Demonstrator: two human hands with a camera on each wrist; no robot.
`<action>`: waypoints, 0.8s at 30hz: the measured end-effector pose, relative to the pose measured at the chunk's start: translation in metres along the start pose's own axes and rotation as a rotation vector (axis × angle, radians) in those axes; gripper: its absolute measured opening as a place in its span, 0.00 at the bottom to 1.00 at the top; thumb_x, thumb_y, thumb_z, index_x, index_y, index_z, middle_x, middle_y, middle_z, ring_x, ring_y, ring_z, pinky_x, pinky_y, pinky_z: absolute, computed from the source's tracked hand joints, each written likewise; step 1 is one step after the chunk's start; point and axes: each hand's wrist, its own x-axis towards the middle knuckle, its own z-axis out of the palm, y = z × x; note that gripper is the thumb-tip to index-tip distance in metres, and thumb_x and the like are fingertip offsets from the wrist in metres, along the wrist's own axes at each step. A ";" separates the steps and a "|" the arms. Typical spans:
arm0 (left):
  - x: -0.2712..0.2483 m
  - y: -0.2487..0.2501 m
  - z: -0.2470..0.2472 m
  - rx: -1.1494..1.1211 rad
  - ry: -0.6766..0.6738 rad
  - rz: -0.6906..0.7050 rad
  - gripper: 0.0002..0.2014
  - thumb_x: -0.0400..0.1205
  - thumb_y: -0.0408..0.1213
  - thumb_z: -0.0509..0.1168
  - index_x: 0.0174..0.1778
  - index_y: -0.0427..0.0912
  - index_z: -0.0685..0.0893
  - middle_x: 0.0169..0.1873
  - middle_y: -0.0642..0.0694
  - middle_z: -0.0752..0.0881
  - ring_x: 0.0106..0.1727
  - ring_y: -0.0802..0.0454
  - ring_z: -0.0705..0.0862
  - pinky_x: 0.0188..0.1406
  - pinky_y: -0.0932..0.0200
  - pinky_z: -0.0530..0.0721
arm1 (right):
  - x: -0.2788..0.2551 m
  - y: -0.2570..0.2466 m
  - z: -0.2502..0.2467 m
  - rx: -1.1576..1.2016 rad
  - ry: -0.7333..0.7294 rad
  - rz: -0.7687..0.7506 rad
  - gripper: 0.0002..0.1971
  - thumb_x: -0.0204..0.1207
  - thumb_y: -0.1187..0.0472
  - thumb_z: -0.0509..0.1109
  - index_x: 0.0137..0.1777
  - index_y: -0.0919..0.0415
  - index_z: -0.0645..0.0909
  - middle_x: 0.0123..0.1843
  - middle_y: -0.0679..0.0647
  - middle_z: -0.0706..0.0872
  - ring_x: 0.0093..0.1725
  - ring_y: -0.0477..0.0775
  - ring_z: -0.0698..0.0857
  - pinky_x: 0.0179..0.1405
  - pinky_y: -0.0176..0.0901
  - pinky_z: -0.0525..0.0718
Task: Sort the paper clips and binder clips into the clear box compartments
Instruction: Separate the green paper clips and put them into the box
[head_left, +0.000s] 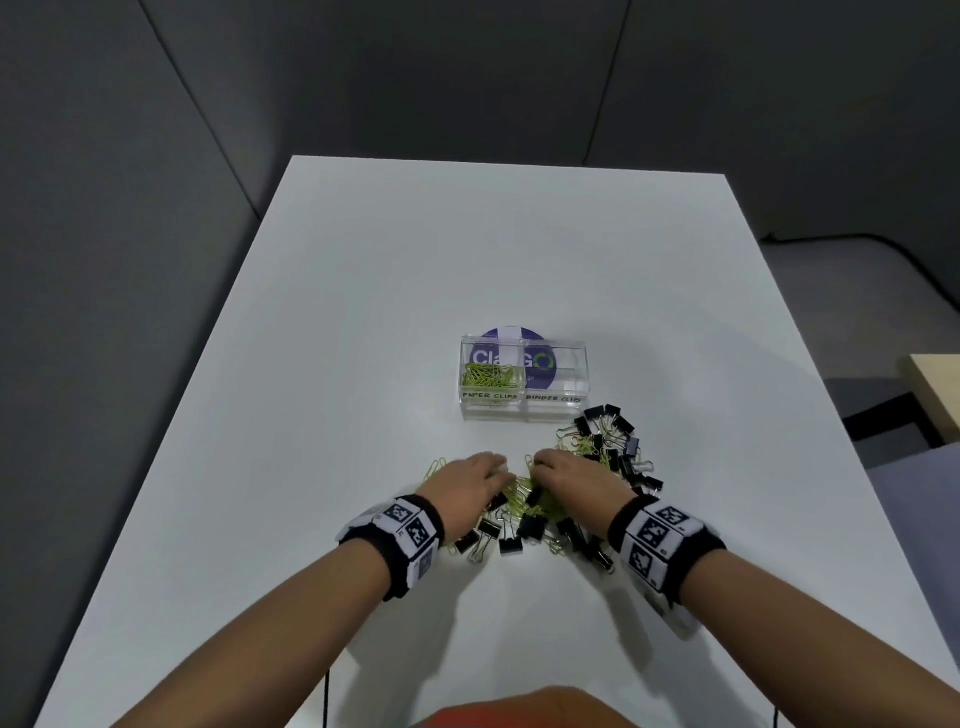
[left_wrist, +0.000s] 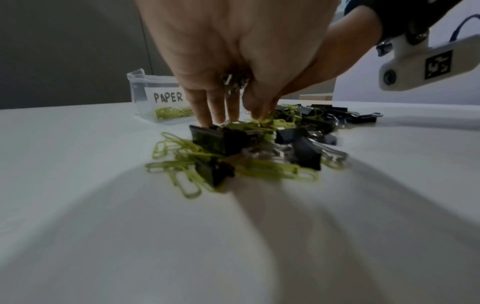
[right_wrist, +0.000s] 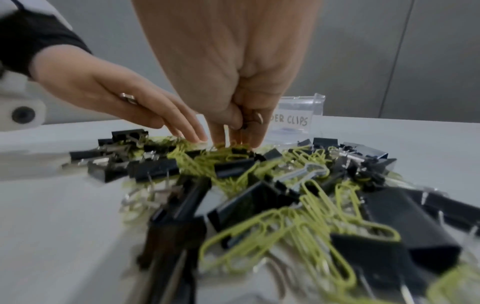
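A clear box (head_left: 586, 375) stands mid-table; its left compartment, labelled PAPER CLIPS, holds green paper clips (head_left: 488, 375), and the BINDER CLIPS side looks empty. In front lies a mixed pile of black binder clips (head_left: 613, 441) and green paper clips (head_left: 540, 500). My left hand (head_left: 496, 470) reaches its fingertips (left_wrist: 207, 121) down into the pile while metal binder clips (left_wrist: 230, 82) sit pinched against its palm. Beside it, my right hand (head_left: 540, 467) also digs into the pile (right_wrist: 233, 156), with a binder clip (right_wrist: 253, 120) tucked under its curled fingers.
A purple round label (head_left: 511, 336) shows through the box's back. The white table (head_left: 467, 249) ends at edges left, right and far, with grey partitions behind. A wooden surface (head_left: 935, 389) and a black cable (head_left: 883, 244) lie off to the right.
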 end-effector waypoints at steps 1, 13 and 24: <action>0.001 -0.003 -0.005 -0.003 0.049 -0.027 0.28 0.82 0.26 0.59 0.78 0.44 0.63 0.78 0.41 0.65 0.75 0.43 0.70 0.74 0.53 0.70 | 0.000 0.000 -0.005 0.010 0.002 0.011 0.19 0.76 0.71 0.65 0.67 0.63 0.74 0.69 0.58 0.76 0.61 0.56 0.80 0.60 0.46 0.83; 0.029 -0.039 -0.032 -0.193 0.020 -0.338 0.12 0.83 0.35 0.59 0.62 0.41 0.78 0.61 0.43 0.78 0.55 0.44 0.82 0.54 0.53 0.81 | 0.058 -0.013 -0.030 0.056 0.028 0.087 0.22 0.71 0.81 0.62 0.63 0.66 0.72 0.62 0.64 0.75 0.56 0.64 0.78 0.55 0.53 0.82; 0.036 -0.030 -0.027 0.090 0.136 -0.143 0.14 0.85 0.36 0.55 0.62 0.40 0.81 0.59 0.43 0.82 0.57 0.43 0.81 0.50 0.52 0.81 | 0.029 0.017 -0.023 0.026 0.135 0.078 0.11 0.76 0.71 0.63 0.57 0.65 0.78 0.53 0.59 0.84 0.51 0.56 0.82 0.51 0.45 0.85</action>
